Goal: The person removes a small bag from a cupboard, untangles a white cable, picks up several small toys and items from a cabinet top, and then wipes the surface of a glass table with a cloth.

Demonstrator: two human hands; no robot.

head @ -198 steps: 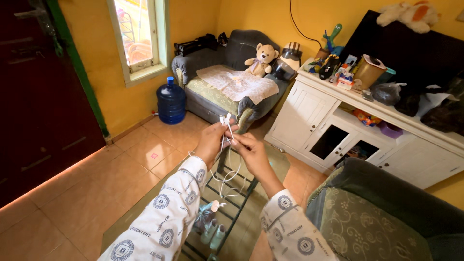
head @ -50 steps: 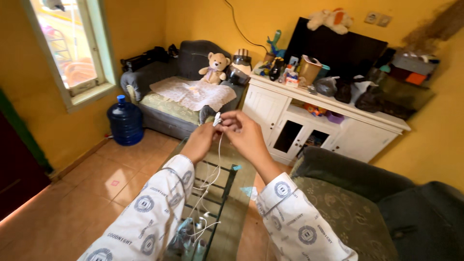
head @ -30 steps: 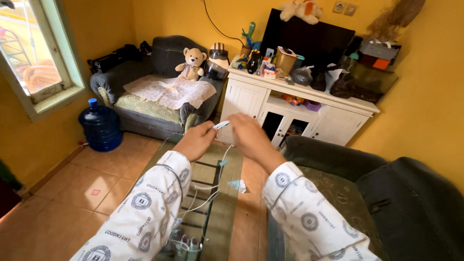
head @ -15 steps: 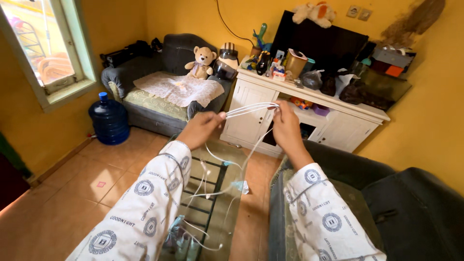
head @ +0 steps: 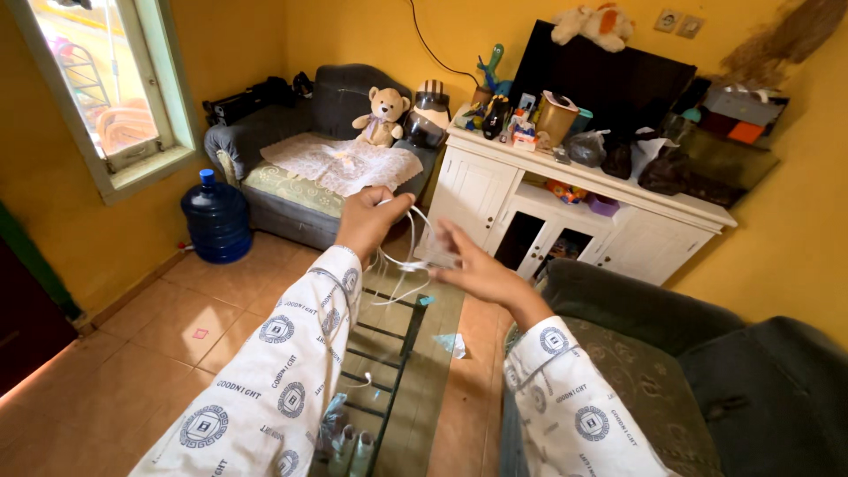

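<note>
My left hand [head: 367, 221] is raised in front of me and grips a bundle of thin white cable [head: 405, 265] that hangs in loops below it. My right hand [head: 473, 269] is just to the right, fingers spread and blurred, touching the cable's loops. Whether it grips them I cannot tell. Both arms wear white patterned sleeves. Below the hands stands a glass-topped coffee table [head: 442, 309], with more white cable [head: 362, 382] and small bottles [head: 349, 446] on its lower shelf.
A grey sofa [head: 291, 168] with a teddy bear [head: 382, 115] is ahead. A blue water jug [head: 215, 219] stands by the window wall. A white cabinet [head: 565, 208] with clutter and a dark television is on the right. A dark armchair [head: 707, 371] is at my right.
Half a second ago my hands stretched the cable taut between them at chest height. Now the right hand has come back toward the left and the cable hangs slack in loops.
</note>
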